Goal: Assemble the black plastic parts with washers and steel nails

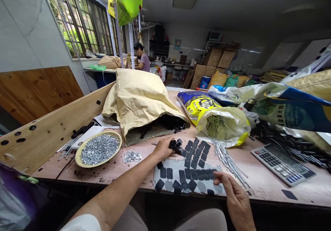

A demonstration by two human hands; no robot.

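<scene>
My left hand (163, 147) reaches across the table and is closed round a clump of small black plastic pieces (176, 145). Right of it, several flat dark pads (196, 154) lie in rows on a grey mat (165, 182) near the table's front edge. My right hand (234, 196) rests at the mat's right corner, fingers curled and touching the pads there; nothing shows in its grip. A bundle of long metal rods (227, 158) spills from a yellow-white bag (224, 124) just beyond the right hand.
A yellow bowl of small metal nuts (99, 149) and a loose pile of nuts (132, 156) sit left. A tan sack (139, 100) lies open behind. A calculator (283, 163) is at right, printed bags (284, 103) behind it. A person (142, 60) works far back.
</scene>
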